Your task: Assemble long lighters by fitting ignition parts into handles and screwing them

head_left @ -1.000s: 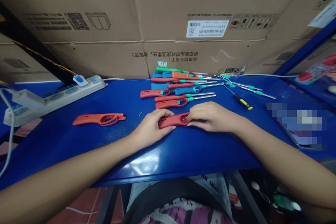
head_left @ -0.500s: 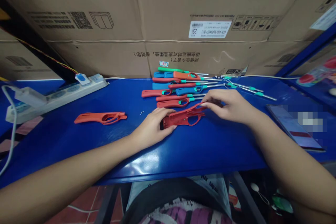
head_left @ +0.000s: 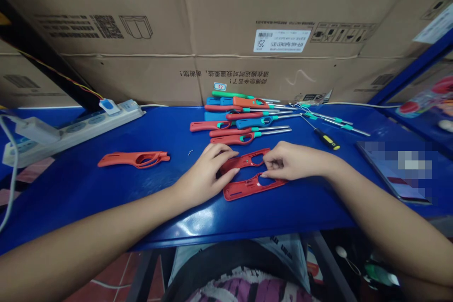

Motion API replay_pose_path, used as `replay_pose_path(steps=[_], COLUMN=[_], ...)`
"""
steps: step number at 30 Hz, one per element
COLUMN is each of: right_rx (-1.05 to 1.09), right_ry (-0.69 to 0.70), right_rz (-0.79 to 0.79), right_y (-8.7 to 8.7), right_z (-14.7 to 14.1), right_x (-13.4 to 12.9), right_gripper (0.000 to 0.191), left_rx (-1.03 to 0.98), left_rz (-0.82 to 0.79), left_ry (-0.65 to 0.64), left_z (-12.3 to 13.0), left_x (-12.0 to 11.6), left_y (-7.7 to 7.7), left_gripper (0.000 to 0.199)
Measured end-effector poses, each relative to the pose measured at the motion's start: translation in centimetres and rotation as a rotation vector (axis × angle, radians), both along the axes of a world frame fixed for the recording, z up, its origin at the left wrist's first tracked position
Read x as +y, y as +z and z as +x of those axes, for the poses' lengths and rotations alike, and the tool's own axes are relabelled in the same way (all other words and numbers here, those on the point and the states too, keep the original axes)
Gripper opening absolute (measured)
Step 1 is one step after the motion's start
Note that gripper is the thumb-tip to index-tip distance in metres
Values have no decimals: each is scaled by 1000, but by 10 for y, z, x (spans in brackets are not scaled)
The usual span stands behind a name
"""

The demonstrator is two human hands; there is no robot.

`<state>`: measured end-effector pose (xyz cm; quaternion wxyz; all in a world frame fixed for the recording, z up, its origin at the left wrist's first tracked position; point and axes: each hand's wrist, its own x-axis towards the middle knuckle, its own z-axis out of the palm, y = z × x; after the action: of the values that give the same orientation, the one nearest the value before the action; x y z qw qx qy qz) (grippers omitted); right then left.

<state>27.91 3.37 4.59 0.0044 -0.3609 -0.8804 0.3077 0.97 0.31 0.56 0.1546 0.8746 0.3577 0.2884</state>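
And there it was, in two! On the near side of the lighter pile (head_left: pixel 231 140), the far red half (head_left: pixel 245 160) and, closer in, the near red half (head_left: pixel 242 190) lay apart, so that split looked done. The left hand (head_left: pixel 208 170) had the far red half's end pinched in its grip; the right hand (head_left: pixel 288 161) curled at the opposite ends, its hold impossible to tell. Left of the pile, an orange casing (head_left: pixel 120 159) looked whole, its split yet undone!
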Motion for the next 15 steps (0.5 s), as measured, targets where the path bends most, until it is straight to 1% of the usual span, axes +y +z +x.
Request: replay_pose_path(steps=[3,5,7,8,9,10,12,14,15], right_rx=[4,60,142,185,219,244,229,122,37], right_ry=[1,-5,-26,-55,-101,-163,-323,-504,-591], right_rz=[72,86,134,189,263,353,530,725,827], right_y=[0,1,1,2,2,2,3,4,5], right_z=[3,6,9,12,15,19,31,52,64], right_x=[3,4,7,10,13,17,26,38,43], right_gripper=[41,42,36,31,26,24,35,45,45], left_rx=[43,98,167,197,222,241,268,291,305], left_rz=[-11,-14,-13,-9,-1,11,39,77,98], left_ry=[-43,-67,-82,-87,-92,-94,-93,-87,-82], left_z=[2,2,2,1,1,1,1,0,-1], left_x=[-10,-17,-21,-22,-23,-23,-22,-21,-20], left_y=[8,11,12,12,12,12,12,12,12], left_gripper=[34,40,51,55,58,58,55,49,46])
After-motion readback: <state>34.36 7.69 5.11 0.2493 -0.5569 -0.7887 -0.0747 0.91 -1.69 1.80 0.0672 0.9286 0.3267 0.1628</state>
